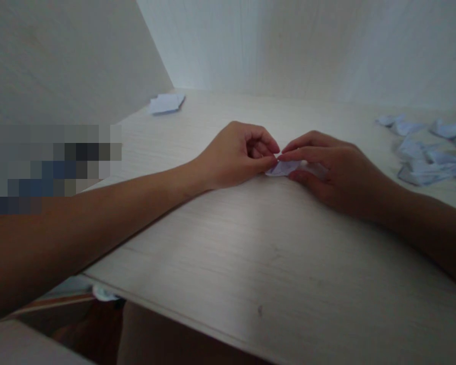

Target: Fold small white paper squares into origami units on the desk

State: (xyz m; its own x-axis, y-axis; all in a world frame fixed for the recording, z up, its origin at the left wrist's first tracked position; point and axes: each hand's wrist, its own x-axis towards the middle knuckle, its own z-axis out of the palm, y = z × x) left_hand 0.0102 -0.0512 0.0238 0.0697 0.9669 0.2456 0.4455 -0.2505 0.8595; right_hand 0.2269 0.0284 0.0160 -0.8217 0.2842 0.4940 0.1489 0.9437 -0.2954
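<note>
A small folded piece of white paper [285,168] rests at the middle of the table, between my two hands. My left hand [247,152] pinches its left end with thumb and forefinger, the other fingers curled in. From the right, my right hand [329,165] has its thumb at the paper's near edge and its fingertips at the top edge, gripping it. The fingers cover part of the paper, so its full shape is hidden.
Several folded white papers [425,159] lie in a loose pile at the right. A small stack of white paper sheets [166,103] sits at the back left. A pale wall panel [269,45] closes the back of the wooden table [213,253].
</note>
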